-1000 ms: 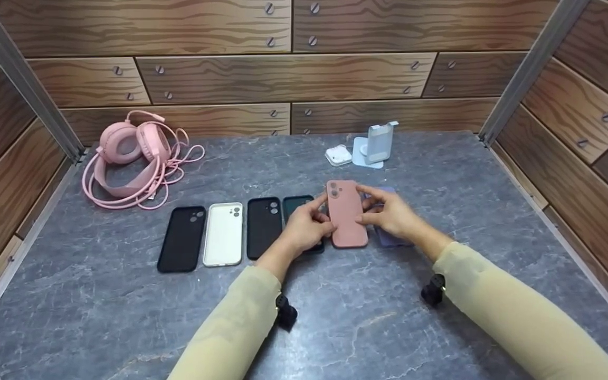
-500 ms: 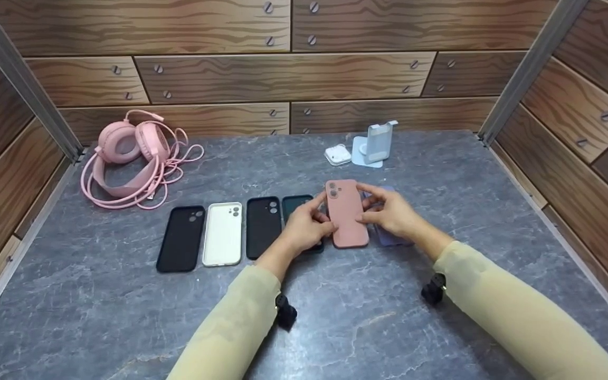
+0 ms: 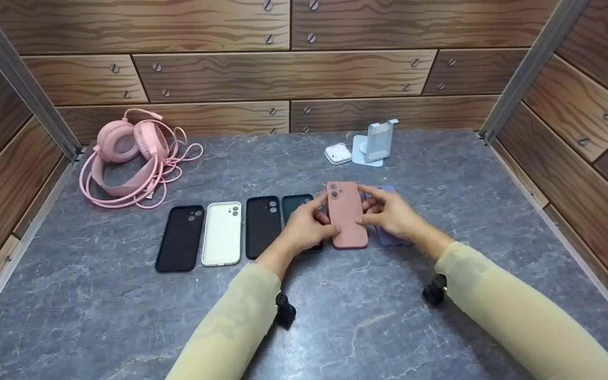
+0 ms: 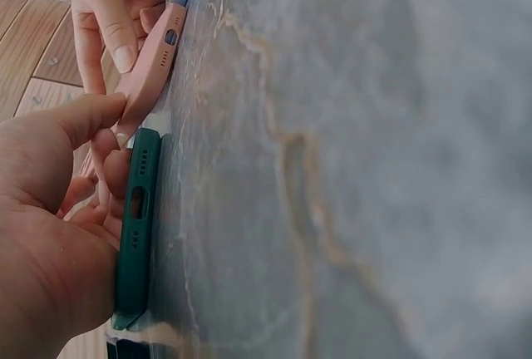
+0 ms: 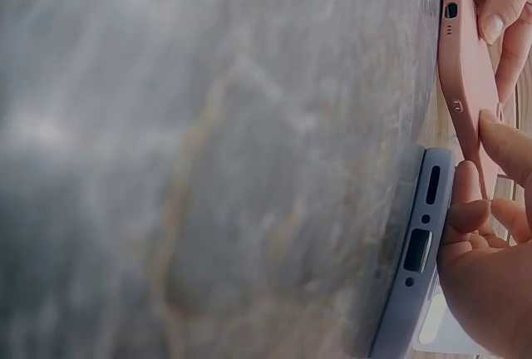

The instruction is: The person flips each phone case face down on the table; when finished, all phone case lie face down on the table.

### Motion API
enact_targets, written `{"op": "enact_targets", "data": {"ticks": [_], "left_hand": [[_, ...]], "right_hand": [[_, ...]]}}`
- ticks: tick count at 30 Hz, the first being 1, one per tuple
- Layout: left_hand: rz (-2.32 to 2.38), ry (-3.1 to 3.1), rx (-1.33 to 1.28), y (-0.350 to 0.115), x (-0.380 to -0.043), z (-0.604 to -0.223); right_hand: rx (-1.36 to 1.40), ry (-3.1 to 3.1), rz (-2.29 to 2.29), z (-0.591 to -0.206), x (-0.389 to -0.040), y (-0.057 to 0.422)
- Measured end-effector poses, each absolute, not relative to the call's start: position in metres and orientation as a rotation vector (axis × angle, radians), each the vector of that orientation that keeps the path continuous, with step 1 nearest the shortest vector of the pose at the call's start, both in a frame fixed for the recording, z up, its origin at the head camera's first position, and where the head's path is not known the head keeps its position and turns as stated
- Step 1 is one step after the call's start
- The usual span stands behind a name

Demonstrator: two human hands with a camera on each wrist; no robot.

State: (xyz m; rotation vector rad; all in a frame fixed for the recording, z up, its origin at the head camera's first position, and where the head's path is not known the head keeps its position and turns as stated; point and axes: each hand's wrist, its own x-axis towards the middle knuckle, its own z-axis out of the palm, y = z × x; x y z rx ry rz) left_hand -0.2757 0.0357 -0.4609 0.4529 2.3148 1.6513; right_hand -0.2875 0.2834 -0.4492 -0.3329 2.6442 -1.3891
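Note:
A pink phone case (image 3: 347, 216), back side up with its camera cutouts at the far end, lies between both hands. My left hand (image 3: 302, 228) grips its left edge, thumb on the lower back and index finger near the upper corner. From the other side my right hand (image 3: 392, 214) holds the right edge between thumb and fingers. Under the left hand is a dark green case (image 4: 137, 234), partly hidden. A lavender case (image 5: 407, 268) lies beneath the right hand. In the right wrist view the pink case's port end faces the camera.
Left of the green case lie a black case (image 3: 263, 227), a white case (image 3: 222, 234) and another black case (image 3: 179, 238) in a row. Pink headphones (image 3: 135, 142) with coiled cable sit at the back left. Behind the hands stand a white earphone box (image 3: 338, 153) and a light-blue phone stand (image 3: 379, 143).
The far end of the pink case has dipped slightly toward the person, and the left thumb lies a little further onto its back. Both hands otherwise keep their places.

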Motion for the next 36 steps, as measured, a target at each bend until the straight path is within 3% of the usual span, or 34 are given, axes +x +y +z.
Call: {"op": "enact_targets", "data": {"ticks": [36], "left_hand": [[1.443,2.457,0.532,0.0397,-0.2825,-0.4615]], "right_hand": [[-0.325,2.716,-1.261,-0.4471,-0.2900,0.2823]]}}
